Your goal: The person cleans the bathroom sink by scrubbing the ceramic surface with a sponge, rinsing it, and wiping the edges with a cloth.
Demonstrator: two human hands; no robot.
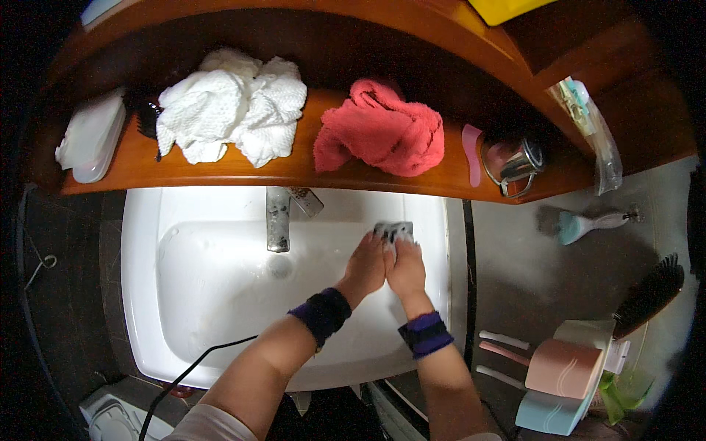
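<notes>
My left hand [365,263] and my right hand [407,267] are close together over the right part of a white washbasin [220,308]. Between their fingertips they hold a small black-and-white object [392,230], blurred, perhaps a wet patterned cloth; its exact kind cannot be told. Both wrists wear dark purple bands. The metal faucet [278,220], with spots on its surface, stands to the left of my hands above the drain [280,266]. No running water is visible.
A wooden shelf [265,181] behind the basin bears white cloths [220,110], a red towel [380,129] and a metal cup [513,160]. Toothbrush holders [562,368], a cleaning brush [590,225] and a black-bristled brush [651,292] are at the right. A black cable [190,366] crosses the basin's lower left edge.
</notes>
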